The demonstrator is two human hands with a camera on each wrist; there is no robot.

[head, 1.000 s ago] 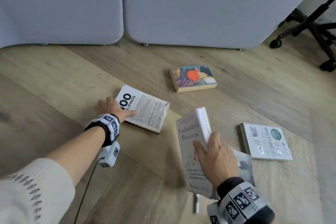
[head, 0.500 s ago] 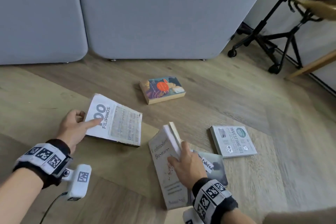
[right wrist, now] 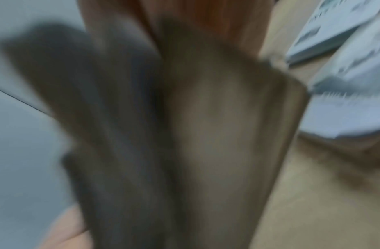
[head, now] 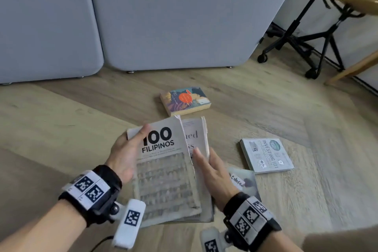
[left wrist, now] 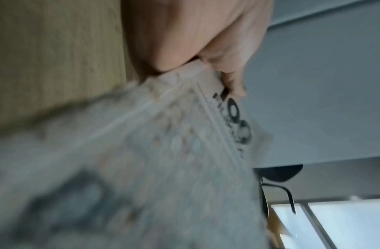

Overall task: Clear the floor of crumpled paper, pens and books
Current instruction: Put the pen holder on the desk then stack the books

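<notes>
Books are the task's things in view, two of them raised off the floor (head: 266, 98) between the hands. Left hand (head: 124, 155) grips the "100 Filipinos" book (head: 165, 170) by its left edge, thumb laid across the top corner of the cover and the other fingers hidden beneath; the left wrist view shows the same pinch, thumb on the cover by the black title (left wrist: 231, 118). That book lies over a second, pale book (head: 196, 135), whose right strip and top edge stick out from under it. Right hand (head: 212, 172) holds this pale book along its right edge, fingers (head: 199, 154) fairly straight along the page edge; how far they wrap underneath I cannot tell, and the right wrist view is too blurred to settle it.

Beyond the pair, a colourful paperback (head: 185, 100) lies flat on the floor, its near edge just beyond the top edges of the held books. Behind it stand two grey panels (head: 173, 16), with bare floor between them and the paperback. Just right of the right hand, a grey cover with a handwritten label (head: 243, 180) lies on the floor, partly hidden by the wrist. Further right lies the "Investing 101" book (head: 266, 155), flat, near the grey cover but apart from it. Open floor runs on to the right of it, up to a black chair base (head: 311, 47) on castors and a wooden leg (head: 351, 67) at the far right.
</notes>
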